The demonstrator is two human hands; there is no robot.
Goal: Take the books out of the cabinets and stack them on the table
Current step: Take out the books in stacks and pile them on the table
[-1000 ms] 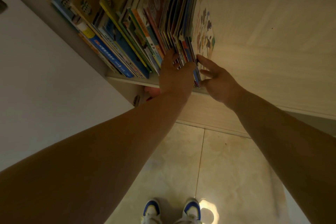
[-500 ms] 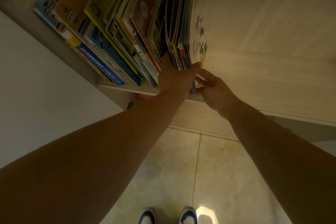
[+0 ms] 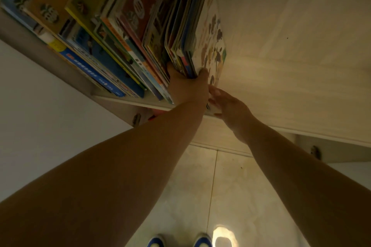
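Both hands outstretched, left hand (image 3: 188, 88) gripping books (image 3: 186, 32), right hand (image 3: 228, 104) loosely open beside them.

right hand (image 3: 230, 104) slid under the books (image 3: 188, 46) — left hand (image 3: 188, 88) gripped them

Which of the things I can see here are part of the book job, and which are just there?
Part of the job:
- row of books on the cabinet shelf
- left hand gripping the rightmost bundle
- right hand at the bundle's lower edge

Just there:
- tiled floor
- blue-and-white shoes
- white wall
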